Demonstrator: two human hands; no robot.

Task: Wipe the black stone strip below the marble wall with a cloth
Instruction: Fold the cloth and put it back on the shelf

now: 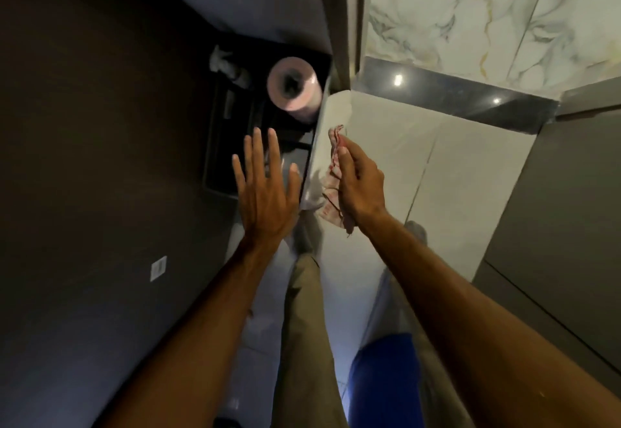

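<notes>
A glossy black stone strip [453, 95] runs across the upper right, just below the white marble wall [470, 14] with grey and gold veins. My right hand [361, 185] is closed around a white cloth with red checks [331, 192], held in the air over the pale floor, well short of the strip. My left hand [265, 192] hovers to the left with its fingers spread and nothing in it.
A dark cabinet wall [84, 125] fills the left. Behind my left hand, a black tray [218, 145] holds a pink roll [294, 85] and a crumpled white thing [221, 61]. A grey panel [554, 212] stands at the right. My legs show below.
</notes>
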